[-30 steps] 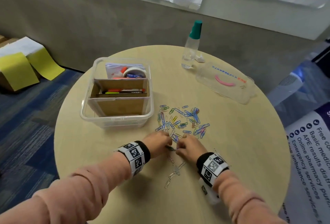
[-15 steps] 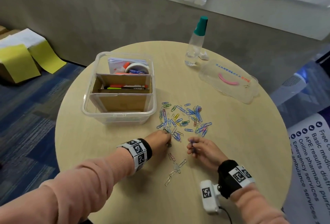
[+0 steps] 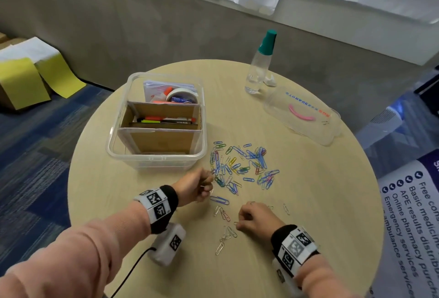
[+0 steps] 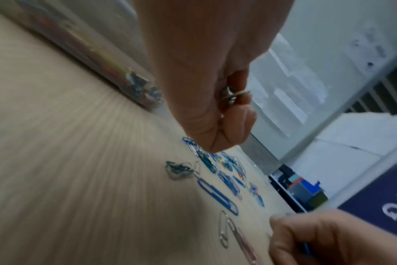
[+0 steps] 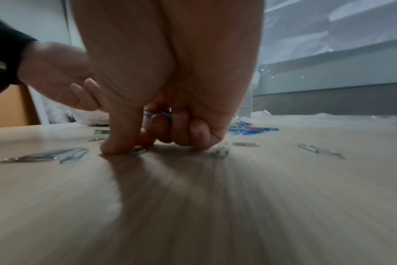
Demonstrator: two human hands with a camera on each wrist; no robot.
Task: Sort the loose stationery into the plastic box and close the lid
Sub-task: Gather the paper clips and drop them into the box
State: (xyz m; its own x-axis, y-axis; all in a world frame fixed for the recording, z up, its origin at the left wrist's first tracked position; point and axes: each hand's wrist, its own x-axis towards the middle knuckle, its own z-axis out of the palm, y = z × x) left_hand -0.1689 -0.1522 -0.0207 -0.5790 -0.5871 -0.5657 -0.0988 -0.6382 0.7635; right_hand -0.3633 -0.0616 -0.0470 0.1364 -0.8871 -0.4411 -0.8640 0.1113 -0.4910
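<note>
Near the front of the desk (image 3: 308, 202), the right hand (image 3: 255, 218) is curled, its fingertips down on a silver clip, with blue clips tucked inside its fingers. A little farther and to the left, the left hand (image 3: 196, 187) is curled around a few silver clips. The colourful paper clips (image 3: 242, 165) lie just beyond both hands. The plastic box (image 3: 156, 121) sits open, far left. Pinch each clip tight so it can't slip, then drop handfuls in the near part.
</note>
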